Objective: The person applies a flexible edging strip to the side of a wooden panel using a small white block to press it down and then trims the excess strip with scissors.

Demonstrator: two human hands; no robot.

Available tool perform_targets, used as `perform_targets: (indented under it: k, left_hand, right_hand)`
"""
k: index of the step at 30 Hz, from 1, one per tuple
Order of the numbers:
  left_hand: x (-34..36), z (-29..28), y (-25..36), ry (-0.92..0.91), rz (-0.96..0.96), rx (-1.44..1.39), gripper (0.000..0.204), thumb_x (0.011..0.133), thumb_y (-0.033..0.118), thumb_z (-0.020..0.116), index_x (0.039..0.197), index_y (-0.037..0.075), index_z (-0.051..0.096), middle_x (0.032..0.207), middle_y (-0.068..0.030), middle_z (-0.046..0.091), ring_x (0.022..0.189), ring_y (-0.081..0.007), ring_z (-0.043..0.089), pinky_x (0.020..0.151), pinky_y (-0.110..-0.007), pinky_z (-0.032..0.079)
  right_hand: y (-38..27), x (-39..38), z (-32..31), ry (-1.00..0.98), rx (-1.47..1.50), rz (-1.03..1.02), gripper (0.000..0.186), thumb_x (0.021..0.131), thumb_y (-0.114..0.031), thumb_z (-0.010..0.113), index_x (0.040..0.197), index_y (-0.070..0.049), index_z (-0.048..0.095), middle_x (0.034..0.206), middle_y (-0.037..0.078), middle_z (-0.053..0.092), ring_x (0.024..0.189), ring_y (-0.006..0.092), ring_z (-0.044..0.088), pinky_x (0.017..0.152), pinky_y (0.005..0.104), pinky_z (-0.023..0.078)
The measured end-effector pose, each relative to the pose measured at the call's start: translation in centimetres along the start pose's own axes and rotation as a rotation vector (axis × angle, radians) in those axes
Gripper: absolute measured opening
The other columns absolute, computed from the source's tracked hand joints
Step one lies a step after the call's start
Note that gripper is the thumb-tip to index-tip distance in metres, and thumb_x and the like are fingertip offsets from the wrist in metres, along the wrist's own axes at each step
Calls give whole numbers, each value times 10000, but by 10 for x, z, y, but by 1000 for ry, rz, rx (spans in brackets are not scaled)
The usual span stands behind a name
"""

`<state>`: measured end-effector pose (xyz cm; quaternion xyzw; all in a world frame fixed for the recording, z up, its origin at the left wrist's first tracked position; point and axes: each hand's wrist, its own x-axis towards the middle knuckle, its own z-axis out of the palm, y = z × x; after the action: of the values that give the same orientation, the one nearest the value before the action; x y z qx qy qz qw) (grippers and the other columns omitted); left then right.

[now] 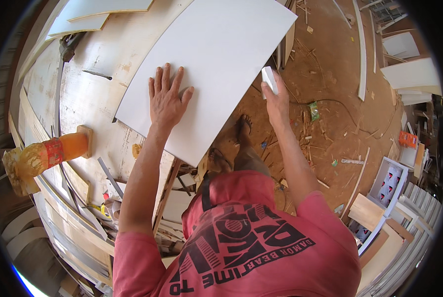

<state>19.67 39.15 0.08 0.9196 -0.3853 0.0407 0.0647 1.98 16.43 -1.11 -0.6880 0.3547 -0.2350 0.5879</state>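
Note:
A large white board (216,74) with a gently curved left edge lies on the worktable (63,99), its right edge over the floor. My left hand (170,96) presses flat on the board's lower left, fingers spread. My right hand (276,96) grips a small white block (268,76) just beside the board's right edge; whether it touches that edge I cannot tell. An orange, glue-smeared bottle (48,157) lies on its side at the table's left, and a dark tool (68,47) rests near the back.
Offcuts and strips (100,173) crowd the table's near left, with more boards (98,10) behind. The dirt floor (325,119) on the right holds wood scraps, a cord and my sandaled feet. Stacked panels (407,74) and a white crate (385,183) stand along the right.

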Motion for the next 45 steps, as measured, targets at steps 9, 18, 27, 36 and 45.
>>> perform_targets:
  k: [9,18,27,36,45]
  left_hand:
    - [-1,2,1,31,-19,-31,587,960,544,378,1452,224,363,1532,-109,256,1434,-304,172,1179,-466,114]
    - [-3,5,-4,61,-17,-48,600,947,556,383,1451,230,364,1530,-110,265,1430,-308,182,1181,-460,114]
    - [-1,12,-4,110,-4,-45,606,943,563,371,1444,223,376,1525,-122,275,1429,-311,187,1178,-464,115]
    - [2,11,-2,104,-4,-65,606,937,558,389,1442,222,377,1522,-126,277,1429,-311,186,1176,-464,118]
    - [0,3,-2,37,-1,-21,596,954,534,381,1451,205,361,1531,-123,254,1439,-303,159,1179,-460,109]
  right_hand:
    - [-17,-148,38,-276,-214,-74,461,899,-80,570,1337,-14,443,1254,190,516,1185,333,492,1009,395,382]
    - [-10,-129,26,-285,-121,43,433,909,-131,586,1317,-23,487,1284,168,539,1181,266,523,988,359,406]
    - [-2,-207,59,-384,-130,-24,426,915,-94,569,1318,-21,449,1244,176,522,1174,307,503,993,374,390]
    - [7,-229,60,-534,-178,-213,424,920,-85,587,1320,-36,457,1269,160,526,1167,303,525,981,360,417]
    - [0,-138,44,-113,-172,-188,389,915,-112,590,1287,-24,517,1210,182,574,1113,308,559,939,382,440]
